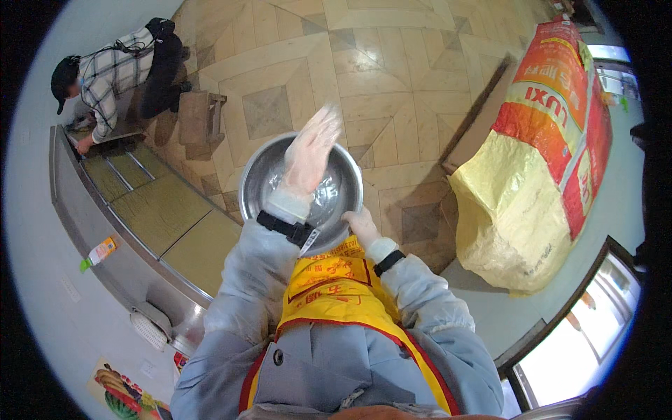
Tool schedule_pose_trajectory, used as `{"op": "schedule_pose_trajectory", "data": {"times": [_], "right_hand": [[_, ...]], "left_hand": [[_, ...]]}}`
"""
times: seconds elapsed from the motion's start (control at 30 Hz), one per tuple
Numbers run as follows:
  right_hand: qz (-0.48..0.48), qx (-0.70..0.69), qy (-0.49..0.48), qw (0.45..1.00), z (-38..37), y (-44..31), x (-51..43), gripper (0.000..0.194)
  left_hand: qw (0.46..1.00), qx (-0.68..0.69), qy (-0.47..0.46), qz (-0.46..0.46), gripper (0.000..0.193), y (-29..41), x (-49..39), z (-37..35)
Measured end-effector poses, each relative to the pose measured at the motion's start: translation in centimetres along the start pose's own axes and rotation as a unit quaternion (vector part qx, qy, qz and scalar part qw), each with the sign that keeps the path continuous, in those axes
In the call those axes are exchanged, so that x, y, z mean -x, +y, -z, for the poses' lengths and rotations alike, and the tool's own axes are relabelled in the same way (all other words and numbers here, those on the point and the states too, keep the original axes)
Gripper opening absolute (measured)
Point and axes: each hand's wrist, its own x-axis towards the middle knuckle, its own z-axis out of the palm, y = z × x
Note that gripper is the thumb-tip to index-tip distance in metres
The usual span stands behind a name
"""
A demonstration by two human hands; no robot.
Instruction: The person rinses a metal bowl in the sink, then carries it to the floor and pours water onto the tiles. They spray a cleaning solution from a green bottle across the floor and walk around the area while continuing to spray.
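A round stainless-steel bowl [257, 178] is in front of me, its shiny inside showing. My right hand [363, 224], in a thin glove, grips the near right side of its rim. Over the bowl my left hand [311, 157], also gloved, stretches forward with extended fingers, blurred by motion. Nothing shows in it, and its fingertips reach past the far rim. Both wrists wear black straps over translucent sleeve covers. Below the bowl hangs my yellow apron [336, 294] with red print.
A long metal trough [173, 210] with yellowish compartments runs along the left wall. A crouching person [115, 68] reaches into its far end beside a wooden stool [197, 118]. A bottle [100, 253] and a white basket [149, 325] rest on the ledge. A large woven sack [525, 184] stands right.
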Motion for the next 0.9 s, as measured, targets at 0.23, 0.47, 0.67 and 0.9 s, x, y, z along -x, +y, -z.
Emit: {"op": "schedule_pose_trajectory", "data": {"times": [0.23,0.47,0.67,0.9], "right_hand": [[0.0,-0.102,0.028,0.994,3.6,-3.4,-1.1,0.033],[-0.005,-0.055,0.011,0.998,7.1,-5.9,-2.7,0.035],[-0.006,-0.109,0.034,0.993,9.1,-6.2,-5.2,0.035],[0.05,-0.055,0.031,0.997,11.1,-8.4,-4.5,0.045]], "left_hand": [[0.903,-0.207,0.366,0.089,0.052,-2.1,1.9,2.9],[0.919,0.016,0.383,0.095,0.053,-5.4,-4.9,3.8],[1.0,0.011,-0.013,-0.016,0.049,-5.7,-17.5,-7.8],[0.893,-0.116,0.434,0.003,0.035,-9.0,-7.5,10.3]]}}
